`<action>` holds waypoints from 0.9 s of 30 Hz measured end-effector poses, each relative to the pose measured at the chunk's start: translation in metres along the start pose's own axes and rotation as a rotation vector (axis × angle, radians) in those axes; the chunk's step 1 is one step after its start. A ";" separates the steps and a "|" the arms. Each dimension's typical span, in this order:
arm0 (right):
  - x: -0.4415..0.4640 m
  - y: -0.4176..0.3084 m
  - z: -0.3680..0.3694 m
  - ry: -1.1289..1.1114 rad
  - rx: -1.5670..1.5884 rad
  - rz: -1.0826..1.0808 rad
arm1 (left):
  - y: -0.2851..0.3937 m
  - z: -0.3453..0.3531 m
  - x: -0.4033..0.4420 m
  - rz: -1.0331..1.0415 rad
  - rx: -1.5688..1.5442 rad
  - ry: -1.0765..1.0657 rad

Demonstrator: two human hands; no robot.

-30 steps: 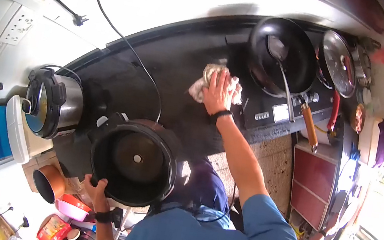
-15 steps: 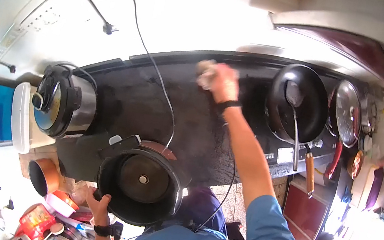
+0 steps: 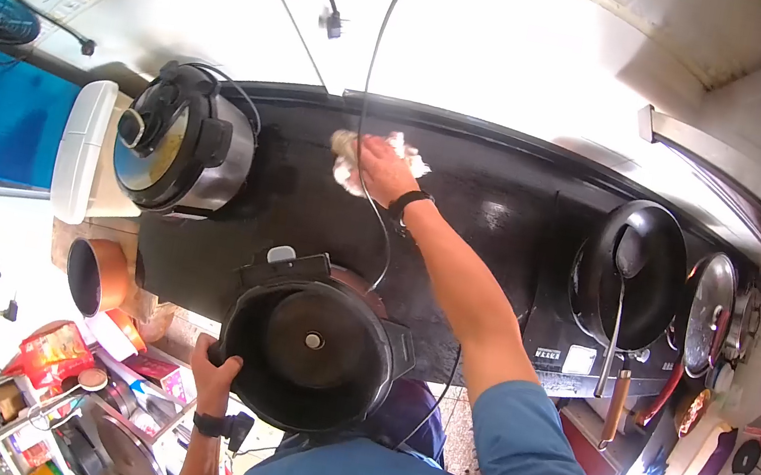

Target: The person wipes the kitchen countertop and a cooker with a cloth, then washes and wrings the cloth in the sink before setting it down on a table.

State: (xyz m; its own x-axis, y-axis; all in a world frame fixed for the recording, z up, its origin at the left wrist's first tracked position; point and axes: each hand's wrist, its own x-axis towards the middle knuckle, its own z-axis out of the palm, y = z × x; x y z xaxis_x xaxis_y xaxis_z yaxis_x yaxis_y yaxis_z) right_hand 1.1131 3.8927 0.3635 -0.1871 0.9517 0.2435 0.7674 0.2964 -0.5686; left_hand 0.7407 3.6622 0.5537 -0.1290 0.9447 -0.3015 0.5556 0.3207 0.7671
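The open cooker (image 3: 310, 357) sits at the near edge of the black counter (image 3: 470, 243), its hollow inside facing up. On the cooker's left side, the left hand (image 3: 215, 374) grips the rim, thumb over the edge and fingers outside. Beyond the cooker, the right hand (image 3: 384, 170) holds a crumpled cloth (image 3: 347, 175) pressed against the counter. A dark cord (image 3: 373, 65) hangs between the cooker and the top of the view, crossing in front of the cloth; whether it touches the fingers is hard to tell. Left of the cooker and farther back stands a lidded cooker (image 3: 230, 162); nearer on that side is an orange pot (image 3: 99, 279). Well right of the open cooker, a ladle (image 3: 630, 254) rests in a black wok (image 3: 655, 294), with a glass lid (image 3: 712, 303) just beyond.
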 end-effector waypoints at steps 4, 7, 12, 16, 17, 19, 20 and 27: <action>-0.006 -0.033 -0.058 0.381 0.610 0.243 | 0.007 0.000 0.001 -0.002 0.027 0.003; -0.069 -0.026 -0.094 0.401 0.235 0.331 | 0.003 0.000 0.003 -0.062 -0.064 -0.013; -0.193 -0.143 -0.148 -0.339 1.246 0.949 | 0.011 -0.001 0.006 -0.032 -0.045 -0.022; -0.228 -0.197 -0.156 -0.210 0.897 0.884 | 0.014 0.001 0.008 -0.051 -0.082 -0.054; -0.232 -0.202 -0.153 -0.128 0.736 0.876 | 0.011 0.002 0.010 -0.018 -0.060 -0.053; -0.243 -0.206 -0.148 -0.054 0.579 0.852 | 0.015 0.008 0.013 0.064 0.001 -0.038; -0.249 -0.203 -0.148 -0.003 0.612 0.887 | 0.026 0.011 0.011 0.072 0.014 -0.040; -0.302 -0.173 -0.195 0.556 0.665 0.996 | 0.079 0.063 -0.003 0.286 -0.121 -0.165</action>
State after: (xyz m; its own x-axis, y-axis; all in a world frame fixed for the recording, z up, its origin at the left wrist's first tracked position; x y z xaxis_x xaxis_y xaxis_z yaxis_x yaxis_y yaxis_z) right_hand 1.1570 3.5382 0.5417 0.6758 0.6718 -0.3034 -0.0464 -0.3721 -0.9271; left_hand 0.8368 3.6799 0.5797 0.1582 0.9768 -0.1444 0.4471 0.0595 0.8925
